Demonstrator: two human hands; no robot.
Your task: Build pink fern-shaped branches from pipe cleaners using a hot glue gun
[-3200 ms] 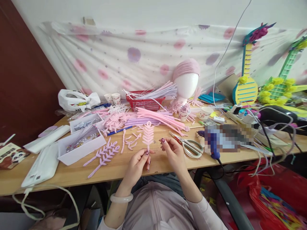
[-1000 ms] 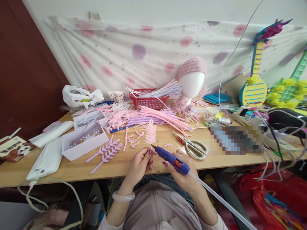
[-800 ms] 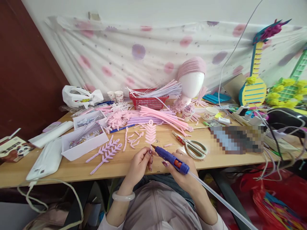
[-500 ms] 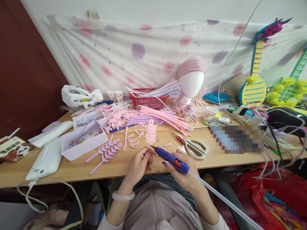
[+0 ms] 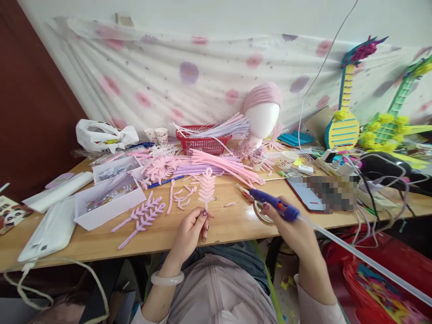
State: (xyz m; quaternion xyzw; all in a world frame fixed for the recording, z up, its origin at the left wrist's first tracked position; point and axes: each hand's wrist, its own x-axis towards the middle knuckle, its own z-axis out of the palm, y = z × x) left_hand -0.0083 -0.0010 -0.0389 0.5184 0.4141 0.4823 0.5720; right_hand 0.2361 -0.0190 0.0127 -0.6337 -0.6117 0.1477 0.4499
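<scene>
Between the thumb and fingers of my left hand [image 5: 192, 229] is the stem of a pink pipe-cleaner leaf [image 5: 207, 188], which stands upright with a loop at its top. My right hand [image 5: 292, 231] is wrapped round a blue hot glue gun [image 5: 273, 203], whose clear glue stick [image 5: 371, 258] sticks out at the back. The gun's tip points up and left, away from the leaf. Under the gun lie scissors [image 5: 262, 212], partly hidden. Purple pipe-cleaner sprigs [image 5: 143, 218] rest on the table left of my left hand, near short pink pieces [image 5: 184, 196].
White boxes of beads [image 5: 110, 202] stand on the left. Behind are bundled pink pipe cleaners [image 5: 222, 164], a red basket [image 5: 202, 145] and a foam head [image 5: 262, 119]. A phone [image 5: 308, 198], cables and a power strip [image 5: 371, 198] lie on the right.
My right hand has moved the glue gun right, away from the leaf and over the scissors. My left hand still holds the leaf. The view has shifted slightly.
</scene>
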